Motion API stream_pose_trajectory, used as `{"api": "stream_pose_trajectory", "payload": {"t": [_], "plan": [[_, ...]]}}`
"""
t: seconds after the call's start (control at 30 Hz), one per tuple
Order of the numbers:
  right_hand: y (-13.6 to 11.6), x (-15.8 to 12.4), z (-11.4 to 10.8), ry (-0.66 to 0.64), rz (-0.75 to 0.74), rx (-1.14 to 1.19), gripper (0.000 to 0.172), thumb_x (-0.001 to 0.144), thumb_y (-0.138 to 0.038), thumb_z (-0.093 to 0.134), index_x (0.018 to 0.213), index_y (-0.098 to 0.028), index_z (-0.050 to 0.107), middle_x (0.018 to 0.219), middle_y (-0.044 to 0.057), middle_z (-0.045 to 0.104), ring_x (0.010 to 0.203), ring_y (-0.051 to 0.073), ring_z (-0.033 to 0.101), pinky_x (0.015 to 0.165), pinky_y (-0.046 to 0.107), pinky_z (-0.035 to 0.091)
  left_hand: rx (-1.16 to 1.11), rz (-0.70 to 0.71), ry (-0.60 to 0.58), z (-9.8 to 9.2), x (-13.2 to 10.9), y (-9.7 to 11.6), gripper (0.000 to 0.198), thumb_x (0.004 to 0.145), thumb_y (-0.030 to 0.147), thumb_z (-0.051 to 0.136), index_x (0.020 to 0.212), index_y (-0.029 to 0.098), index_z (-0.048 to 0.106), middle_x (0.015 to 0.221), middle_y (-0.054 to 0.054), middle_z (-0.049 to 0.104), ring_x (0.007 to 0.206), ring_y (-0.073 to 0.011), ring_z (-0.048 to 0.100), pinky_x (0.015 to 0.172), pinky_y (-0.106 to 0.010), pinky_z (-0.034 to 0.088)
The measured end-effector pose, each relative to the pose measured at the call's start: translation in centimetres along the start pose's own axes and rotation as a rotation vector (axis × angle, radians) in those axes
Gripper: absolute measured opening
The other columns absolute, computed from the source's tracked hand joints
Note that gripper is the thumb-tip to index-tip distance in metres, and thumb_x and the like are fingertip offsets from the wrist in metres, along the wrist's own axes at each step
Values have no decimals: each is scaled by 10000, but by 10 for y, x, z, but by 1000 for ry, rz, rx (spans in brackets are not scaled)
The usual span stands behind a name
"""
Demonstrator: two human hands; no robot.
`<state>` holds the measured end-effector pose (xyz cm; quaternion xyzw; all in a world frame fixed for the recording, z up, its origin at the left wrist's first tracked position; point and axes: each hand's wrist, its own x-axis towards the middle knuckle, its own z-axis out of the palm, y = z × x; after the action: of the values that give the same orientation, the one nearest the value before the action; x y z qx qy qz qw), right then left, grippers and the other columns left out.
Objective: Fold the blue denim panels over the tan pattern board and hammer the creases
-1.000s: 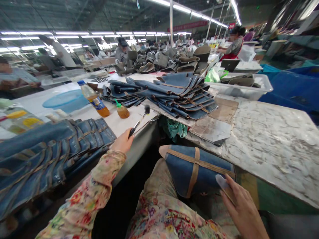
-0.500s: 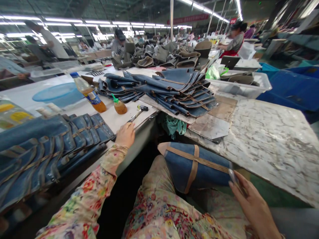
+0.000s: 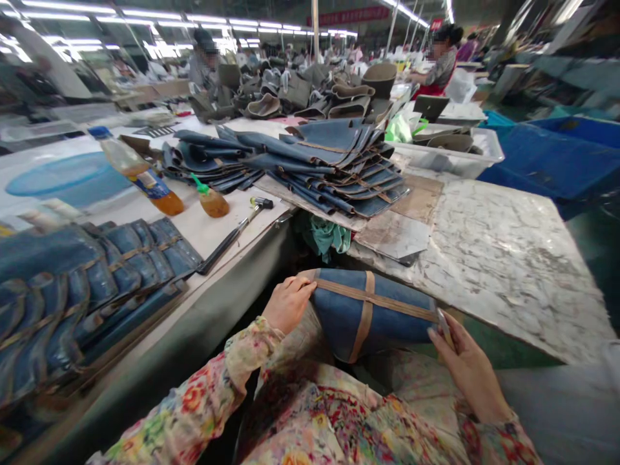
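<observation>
A blue denim boot piece with tan straps lies across my lap. My left hand rests on its left tip with the fingers curled over the edge. My right hand grips the right end of the piece, fingers closed around something thin and pale there. A small hammer lies on the white table at the left, apart from both hands.
Stacks of blue denim pieces lie at the left and centre back. Two bottles stand by the hammer. A marbled table runs to the right, with a white tray behind. Other workers sit at the back.
My left hand let go of the hammer on the table and came down onto the left tip of the denim piece. My right hand stayed at its right end.
</observation>
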<state>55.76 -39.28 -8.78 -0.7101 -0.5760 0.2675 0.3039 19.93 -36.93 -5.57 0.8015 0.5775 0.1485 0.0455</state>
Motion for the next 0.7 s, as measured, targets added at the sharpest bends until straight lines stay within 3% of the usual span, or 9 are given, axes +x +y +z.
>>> {"api": "stream_pose_trajectory", "payload": {"t": [0.17,0.27,0.37,0.47,0.57,0.63,0.7], "plan": [[-13,21,1,-45,12,167,631,711,-534,536,1218,-161,508,1133,83,595,1041,248,547,931,369,406,-179,3,7,-4,6,-7,279,871,244,406,1042,223,626,1071,-49,582,1002,-189,492,895,-353,418],[-43,28,-15,-127,-14,263,608,699,-543,545,1168,-156,548,1060,69,625,981,252,571,842,369,459,-364,-84,114,2,4,-15,272,851,277,423,1009,202,632,1081,-68,572,1030,-204,495,940,-372,393],[-93,18,-35,-153,-120,251,528,715,-514,551,1120,-177,577,966,40,644,933,227,585,817,331,465,-636,-341,223,14,1,-21,330,807,363,487,1069,194,593,1138,-85,546,1081,-226,486,973,-382,372],[-148,7,-39,-165,-319,221,406,772,-443,522,1084,-193,590,916,19,641,868,181,593,806,277,456,-1050,-670,136,28,-2,-21,447,776,487,511,1117,201,556,1159,-88,550,1078,-243,508,866,-358,450],[-187,8,-22,-255,-523,229,306,816,-334,475,1059,-186,588,910,18,637,841,160,588,782,257,450,-1425,-849,66,39,-3,-22,467,760,518,541,1119,221,541,1146,-72,571,1049,-223,542,739,-288,489],[-207,13,-7,-317,-609,239,261,814,-257,465,1026,-176,594,885,18,636,829,154,583,775,258,444,-1528,-989,158,36,-3,-28,427,718,456,620,1073,228,556,1122,-59,588,1016,-205,567,681,-247,494],[-228,14,1,-349,-671,281,234,801,-208,469,992,-173,601,856,10,631,795,140,577,749,249,442,-1526,-1092,315,15,-2,-35,399,667,392,674,1021,237,574,1102,-41,602,1006,-205,577,630,-226,499]]}}
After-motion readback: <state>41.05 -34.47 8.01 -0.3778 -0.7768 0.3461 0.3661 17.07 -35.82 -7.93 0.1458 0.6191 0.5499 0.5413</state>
